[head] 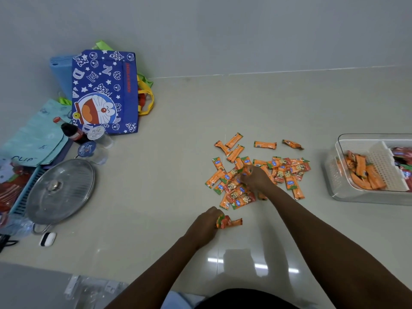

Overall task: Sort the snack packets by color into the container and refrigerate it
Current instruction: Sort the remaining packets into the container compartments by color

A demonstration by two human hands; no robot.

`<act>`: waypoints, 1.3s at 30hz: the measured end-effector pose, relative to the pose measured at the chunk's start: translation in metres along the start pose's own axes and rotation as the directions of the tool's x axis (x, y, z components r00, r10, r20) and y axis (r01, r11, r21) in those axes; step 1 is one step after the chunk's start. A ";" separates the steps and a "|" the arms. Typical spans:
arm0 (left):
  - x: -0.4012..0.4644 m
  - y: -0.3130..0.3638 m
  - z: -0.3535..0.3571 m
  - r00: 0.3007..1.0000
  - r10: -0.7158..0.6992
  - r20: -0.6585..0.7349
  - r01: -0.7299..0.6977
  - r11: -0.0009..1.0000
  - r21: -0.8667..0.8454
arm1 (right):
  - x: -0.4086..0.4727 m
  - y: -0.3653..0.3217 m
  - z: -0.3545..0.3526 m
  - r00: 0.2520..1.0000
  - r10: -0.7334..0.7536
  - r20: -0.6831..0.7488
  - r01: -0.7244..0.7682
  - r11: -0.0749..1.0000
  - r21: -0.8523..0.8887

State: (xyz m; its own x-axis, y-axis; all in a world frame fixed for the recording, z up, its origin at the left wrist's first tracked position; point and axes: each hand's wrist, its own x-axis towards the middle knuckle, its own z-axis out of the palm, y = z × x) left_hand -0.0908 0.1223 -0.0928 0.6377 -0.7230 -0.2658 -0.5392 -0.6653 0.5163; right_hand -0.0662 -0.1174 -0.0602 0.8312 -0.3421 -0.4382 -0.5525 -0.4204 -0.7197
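Head view: your left hand [206,223] is closed around a few snack packets [227,222], low on the floor [178,175] toward its near edge. Your right hand [256,178] rests fingers-down on the loose pile of packets [287,170] mid-floor; whether it grips one, can't tell. Clear container [341,192] sits at the right edge, orange packets [365,175] in its left compartment, red ones [401,152] in the right.

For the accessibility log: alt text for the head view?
A person's right hand reaches into a pile of orange snack packets on a pale floor, while the left hand grips a few packets. A clear divided container at right already holds some; bags and a pot lid lie left.
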 end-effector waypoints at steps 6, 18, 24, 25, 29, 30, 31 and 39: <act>0.012 0.013 -0.008 0.968 -0.216 0.130 0.251 0.884 -0.394 | -0.035 0.014 -0.041 0.973 0.170 0.158 -0.229 0.811 0.538; 0.043 -0.010 -0.061 0.862 -0.501 0.079 0.367 0.508 -0.779 | -0.019 0.024 0.024 0.972 -0.164 0.170 0.233 0.793 -0.564; 0.085 -0.005 -0.070 0.850 -0.511 -0.131 0.346 0.728 -0.592 | -0.012 0.026 0.011 0.986 -0.112 0.124 0.159 0.854 -0.495; 0.093 -0.005 -0.068 0.866 -0.479 -0.144 0.342 0.777 -0.529 | -0.012 0.026 0.006 0.987 -0.109 0.121 0.153 0.874 -0.461; 0.112 -0.010 -0.046 0.882 -0.444 -0.156 0.404 0.885 -0.232 | -0.026 0.018 -0.012 0.981 -0.078 0.176 0.133 0.936 -0.327; 0.114 -0.011 -0.043 0.878 -0.445 -0.177 0.414 0.891 -0.185 | -0.030 0.017 -0.014 0.978 -0.047 0.202 0.113 0.938 -0.329; 0.114 -0.011 -0.042 0.880 -0.431 -0.198 0.410 0.901 -0.140 | -0.032 0.018 -0.013 0.974 -0.025 0.226 0.106 0.931 -0.350; 0.101 -0.010 -0.045 0.855 -0.451 -0.254 0.395 0.886 -0.244 | -0.048 0.031 0.023 0.972 -0.097 0.215 0.207 0.787 -0.581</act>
State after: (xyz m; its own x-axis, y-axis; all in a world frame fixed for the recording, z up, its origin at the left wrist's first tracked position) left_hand 0.0041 0.0643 -0.0886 0.9286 -0.2710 -0.2533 -0.0915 -0.8292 0.5514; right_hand -0.1215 -0.0946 -0.0735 0.8746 -0.1107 -0.4720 -0.2985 -0.8901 -0.3444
